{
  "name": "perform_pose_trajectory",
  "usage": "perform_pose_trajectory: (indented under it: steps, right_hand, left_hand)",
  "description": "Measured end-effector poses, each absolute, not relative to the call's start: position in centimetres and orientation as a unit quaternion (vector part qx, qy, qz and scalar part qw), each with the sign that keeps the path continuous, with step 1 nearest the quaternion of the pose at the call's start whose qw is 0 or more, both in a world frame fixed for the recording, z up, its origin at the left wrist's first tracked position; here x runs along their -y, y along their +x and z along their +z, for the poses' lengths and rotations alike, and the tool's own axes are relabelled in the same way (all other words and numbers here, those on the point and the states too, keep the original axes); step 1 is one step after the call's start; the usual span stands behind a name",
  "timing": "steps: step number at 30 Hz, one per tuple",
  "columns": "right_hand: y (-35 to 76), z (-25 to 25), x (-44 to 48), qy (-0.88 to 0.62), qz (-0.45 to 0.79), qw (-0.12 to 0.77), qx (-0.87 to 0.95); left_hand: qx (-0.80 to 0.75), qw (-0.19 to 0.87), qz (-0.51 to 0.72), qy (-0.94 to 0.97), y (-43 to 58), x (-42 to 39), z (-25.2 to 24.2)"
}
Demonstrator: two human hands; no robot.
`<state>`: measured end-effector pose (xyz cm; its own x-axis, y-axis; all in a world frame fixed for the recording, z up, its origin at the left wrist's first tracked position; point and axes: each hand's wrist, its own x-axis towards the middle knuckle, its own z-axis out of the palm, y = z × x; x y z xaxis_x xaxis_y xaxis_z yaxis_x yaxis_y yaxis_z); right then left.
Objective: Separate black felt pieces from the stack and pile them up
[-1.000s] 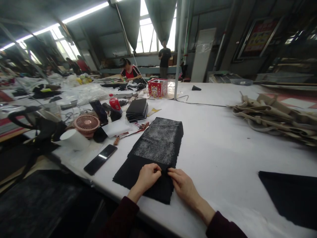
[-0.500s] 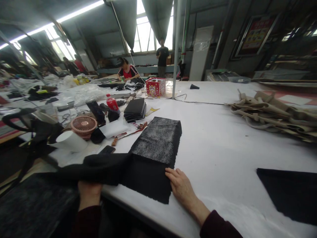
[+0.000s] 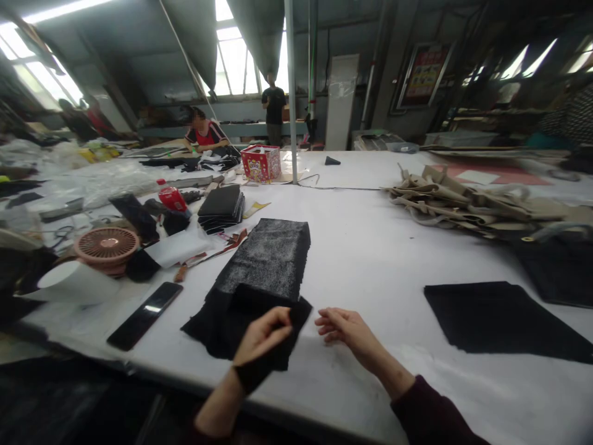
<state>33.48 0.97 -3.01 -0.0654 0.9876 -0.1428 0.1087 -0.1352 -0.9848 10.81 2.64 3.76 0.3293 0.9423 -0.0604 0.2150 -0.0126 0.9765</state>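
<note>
A thick stack of black fabric pieces [image 3: 269, 259] lies on the white table [image 3: 370, 247] in front of me. My left hand [image 3: 262, 334] pinches the top black fabric piece [image 3: 259, 309] at its near right corner and lifts it off the stack; the cloth drapes under my wrist. My right hand [image 3: 345, 327] hovers just right of that corner, fingers loosely curled and apart, holding nothing.
A black phone [image 3: 144, 314] lies left of the stack, near a pink fan [image 3: 106, 244], a white paper roll [image 3: 74, 283] and a red bottle [image 3: 171, 196]. Another black fabric sheet [image 3: 495, 321] lies to the right. Beige straps [image 3: 463, 201] pile behind it. A seated person [image 3: 204, 131] works at the far end.
My left hand carried one piece off to the left below the table edge, then came back and gripped the top piece's corner. My right hand lifted off the stack. The camera turned right.
</note>
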Motion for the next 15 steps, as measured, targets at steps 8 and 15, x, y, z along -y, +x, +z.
perform_pose_trajectory:
  steps: [8, 15]
  right_hand:
    - [42.6, -1.8, 2.8, -0.561, 0.618, 0.386, 0.392]
    - [42.9, -4.5, 1.4, -0.644, 0.484, 0.353, 0.475]
  left_hand:
    - [-0.271, 0.431, 0.208, 0.835, 25.1, 4.7, -0.9]
    - [-0.316, 0.176, 0.112, 0.925, 22.4, -0.9, -1.3]
